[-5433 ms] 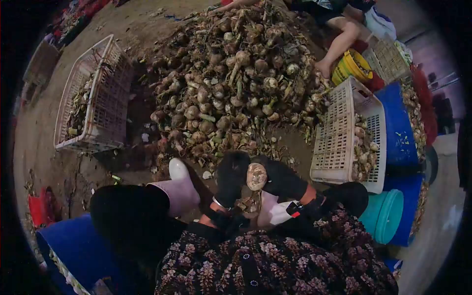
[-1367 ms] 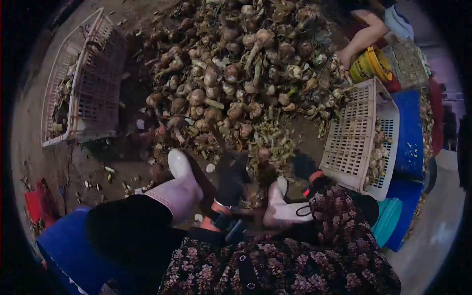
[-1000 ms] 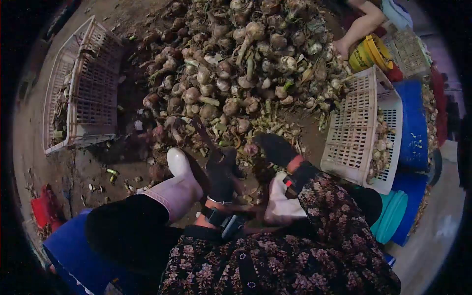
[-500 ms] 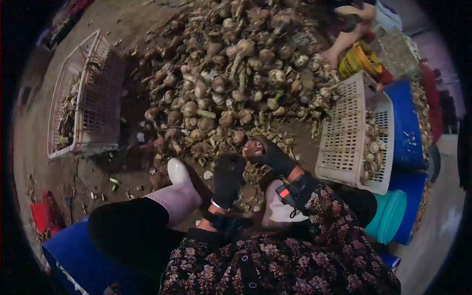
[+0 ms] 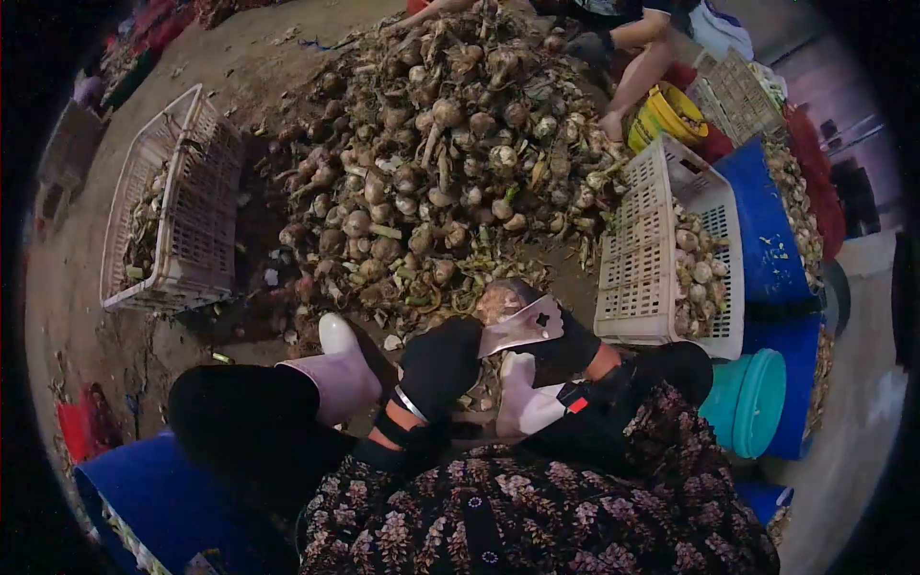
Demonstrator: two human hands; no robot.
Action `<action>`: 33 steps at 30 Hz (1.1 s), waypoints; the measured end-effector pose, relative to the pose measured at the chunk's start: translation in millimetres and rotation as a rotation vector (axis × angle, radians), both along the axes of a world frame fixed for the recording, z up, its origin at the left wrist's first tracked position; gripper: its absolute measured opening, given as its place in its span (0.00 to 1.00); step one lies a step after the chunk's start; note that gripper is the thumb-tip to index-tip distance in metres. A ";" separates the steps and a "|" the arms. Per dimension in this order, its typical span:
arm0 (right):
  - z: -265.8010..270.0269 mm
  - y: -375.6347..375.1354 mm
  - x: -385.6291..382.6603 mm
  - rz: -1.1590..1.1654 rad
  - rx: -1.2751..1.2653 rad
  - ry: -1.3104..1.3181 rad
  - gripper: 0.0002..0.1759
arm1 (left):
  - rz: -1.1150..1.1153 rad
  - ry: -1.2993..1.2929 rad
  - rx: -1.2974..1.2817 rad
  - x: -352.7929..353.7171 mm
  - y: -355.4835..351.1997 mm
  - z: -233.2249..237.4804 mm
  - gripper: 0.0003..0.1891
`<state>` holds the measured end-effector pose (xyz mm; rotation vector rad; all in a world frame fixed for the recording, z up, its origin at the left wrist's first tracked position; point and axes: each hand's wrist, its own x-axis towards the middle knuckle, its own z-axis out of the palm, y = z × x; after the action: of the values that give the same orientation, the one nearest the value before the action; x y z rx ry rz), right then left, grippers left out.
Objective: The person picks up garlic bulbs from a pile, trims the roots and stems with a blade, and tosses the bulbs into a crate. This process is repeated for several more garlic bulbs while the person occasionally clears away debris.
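Note:
My left hand (image 5: 439,366), in a black glove, is closed at the near end of a flat metal blade (image 5: 522,328) with a cut-out near its far corner. The handle is hidden in the glove. My right hand (image 5: 565,343), also gloved in black, has its fingers wrapped round a brownish garlic bulb (image 5: 496,301), just above the blade. Both hands are close together above my boots. In front of them lies a large heap of garlic (image 5: 431,163) with stalks and roots.
A white crate (image 5: 196,206) holding peelings stands at left. At right are a crate of bulbs (image 5: 637,249), a yellow bucket (image 5: 661,115), blue containers (image 5: 767,225) and a teal bucket (image 5: 760,402). Another person's gloved hand (image 5: 588,48) is beyond the heap.
The blade now shows between my hands, with the bulb still in my right hand. The camera view has shifted slightly. The other person's arm and leg at the upper right show in a different position.

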<state>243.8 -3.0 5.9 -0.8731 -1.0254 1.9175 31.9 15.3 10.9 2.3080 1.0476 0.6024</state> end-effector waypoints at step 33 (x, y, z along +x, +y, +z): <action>64.6 -5.3 9.1 -0.161 0.308 -0.737 0.46 | 0.182 -0.383 -0.483 -5.8 27.6 -59.7 0.08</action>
<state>252.9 -8.3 70.6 -1.4671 -1.5628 1.2554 26.1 42.9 -48.8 1.6176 1.0780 0.7331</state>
